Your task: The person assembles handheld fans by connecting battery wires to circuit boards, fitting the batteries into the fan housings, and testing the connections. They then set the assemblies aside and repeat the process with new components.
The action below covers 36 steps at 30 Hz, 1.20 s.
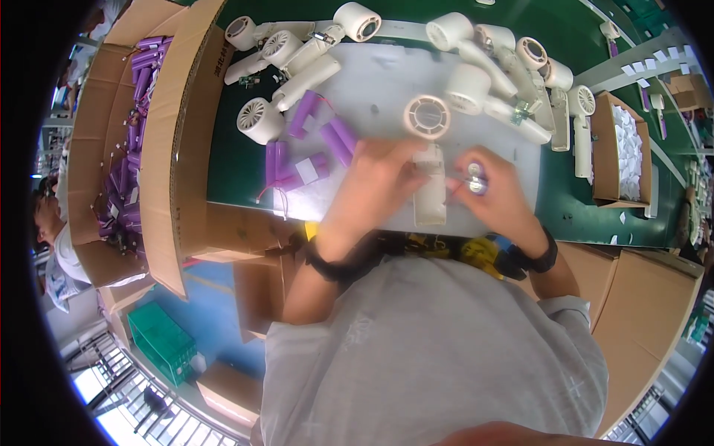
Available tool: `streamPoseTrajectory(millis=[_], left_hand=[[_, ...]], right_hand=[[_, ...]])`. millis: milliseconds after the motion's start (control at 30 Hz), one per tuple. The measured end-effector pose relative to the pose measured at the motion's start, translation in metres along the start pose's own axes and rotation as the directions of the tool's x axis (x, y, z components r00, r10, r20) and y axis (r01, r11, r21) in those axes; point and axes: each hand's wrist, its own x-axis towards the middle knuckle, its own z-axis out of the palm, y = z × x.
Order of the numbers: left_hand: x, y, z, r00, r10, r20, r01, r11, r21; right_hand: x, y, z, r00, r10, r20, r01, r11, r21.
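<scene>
A cream handheld fan [429, 204] lies in front of me, round head away from me and its handle shell pointing toward me. My left hand [375, 182] is closed at the upper left of this handle, its fingertips slightly blurred. To the right of the handle, my right hand [494, 193] is curled around a purple battery pack [474, 178], whose metallic ends face up. A bit of red wire shows between the right fingers and the handle. Left of my left hand lie several purple battery packs [303, 172] with thin red wires.
Several cream fan bodies [309, 82] lie at the back left, and more fan bodies [468, 85] at the back right. A large carton [195, 134] of purple battery packs stands left. On the right is a small box [606, 167] of white pieces. A pale mat [379, 89] covers the green tabletop.
</scene>
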Motion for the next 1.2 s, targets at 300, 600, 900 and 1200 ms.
streamPoseTrajectory(millis=[300,600,900,1200], left_hand=[[0.003,-0.024,-0.018,0.998,0.011,0.068,-0.002,0.992,-0.123],[-0.001,-0.018,-0.010,1.000,0.006,0.027,0.000,0.980,-0.200],[0.002,-0.008,-0.012,0.998,-0.053,0.036,0.057,0.992,-0.114],[0.000,-0.027,0.003,0.984,0.148,-0.095,-0.143,0.988,0.058]], right_hand=[[0.015,-0.005,0.022,0.992,0.119,-0.038,-0.121,0.990,-0.074],[0.028,-0.001,0.026,0.972,0.169,-0.165,-0.169,0.986,0.016],[0.032,0.002,0.042,0.946,0.041,-0.320,-0.066,0.996,-0.065],[0.020,0.000,0.021,0.968,0.166,-0.190,-0.171,0.985,-0.013]])
